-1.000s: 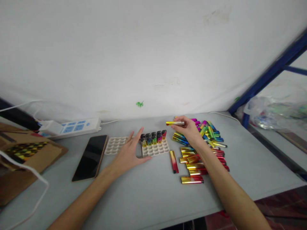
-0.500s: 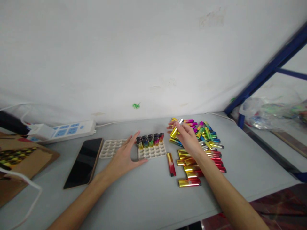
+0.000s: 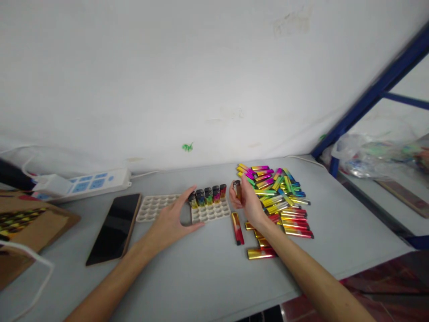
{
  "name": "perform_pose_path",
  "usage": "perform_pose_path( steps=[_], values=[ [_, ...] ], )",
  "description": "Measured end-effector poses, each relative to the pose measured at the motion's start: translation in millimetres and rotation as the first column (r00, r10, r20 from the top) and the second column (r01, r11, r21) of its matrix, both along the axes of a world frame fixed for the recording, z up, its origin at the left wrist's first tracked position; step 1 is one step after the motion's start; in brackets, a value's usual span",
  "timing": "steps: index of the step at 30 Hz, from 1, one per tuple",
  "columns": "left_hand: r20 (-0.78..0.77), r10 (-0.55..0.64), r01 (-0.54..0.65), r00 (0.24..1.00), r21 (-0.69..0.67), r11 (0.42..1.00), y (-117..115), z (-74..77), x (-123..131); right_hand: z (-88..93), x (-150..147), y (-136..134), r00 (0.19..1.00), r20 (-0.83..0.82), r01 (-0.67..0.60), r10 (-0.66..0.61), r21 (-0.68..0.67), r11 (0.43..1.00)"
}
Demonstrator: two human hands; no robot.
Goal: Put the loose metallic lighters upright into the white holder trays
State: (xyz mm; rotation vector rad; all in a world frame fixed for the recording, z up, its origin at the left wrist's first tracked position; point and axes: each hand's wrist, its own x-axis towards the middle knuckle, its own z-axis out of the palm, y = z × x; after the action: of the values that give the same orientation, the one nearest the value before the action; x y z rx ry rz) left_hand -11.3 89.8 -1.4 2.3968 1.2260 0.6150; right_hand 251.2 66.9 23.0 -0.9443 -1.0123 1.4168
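Note:
My right hand (image 3: 247, 199) grips a lighter (image 3: 237, 189), held upright with its dark top end up, just right of a pale tray with round pockets (image 3: 212, 213). Several lighters (image 3: 208, 195) with black tops stand in the back rows of that tray. At the tray's left edge is my left hand (image 3: 174, 219), thumb and fingers spread wide around the corner, holding nothing. A second pale tray (image 3: 152, 208) lies to the left, partly behind this hand. One gold and red lighter (image 3: 237, 229) lies alone between the tray and my right forearm.
A heap of shiny coloured lighters (image 3: 279, 188) lies on the right of the grey table (image 3: 201, 277). To the left are a phone (image 3: 114, 229), a power strip (image 3: 90, 183) and a cardboard box (image 3: 43, 235). A blue metal frame (image 3: 368, 96) rises at the right.
My right hand has moved left from the heap towards the tray, and the lighter in it has turned from tilted to upright with its dark top showing. My left hand stays about where it was.

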Motion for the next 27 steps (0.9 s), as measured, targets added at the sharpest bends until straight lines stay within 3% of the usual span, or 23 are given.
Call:
perform_pose_path(
  steps=[7, 12, 22, 27],
  values=[
    [0.011, 0.011, -0.011, 1.0, -0.014, 1.0, 0, 1.7, 1, -0.5, -5, -1, 0.987, 0.129, 0.113, -0.096, -0.129, 0.985],
    [0.003, 0.0, 0.0, 1.0, -0.025, 1.0, -2, 4.8, 1, 1.5, -5, -1, 0.989, 0.126, 0.091, -0.073, -0.146, 0.985],
    [0.011, 0.002, -0.002, 1.0, -0.013, 1.0, 0, 2.4, 1, 0.0, -3, 0, 0.992, 0.123, 0.045, -0.028, -0.139, 0.989],
    [0.021, 0.013, -0.013, 1.0, -0.024, 1.0, 0, 2.2, 2, -0.3, 5, 5, 0.988, 0.114, 0.105, -0.104, -0.01, 0.994]
  ],
)
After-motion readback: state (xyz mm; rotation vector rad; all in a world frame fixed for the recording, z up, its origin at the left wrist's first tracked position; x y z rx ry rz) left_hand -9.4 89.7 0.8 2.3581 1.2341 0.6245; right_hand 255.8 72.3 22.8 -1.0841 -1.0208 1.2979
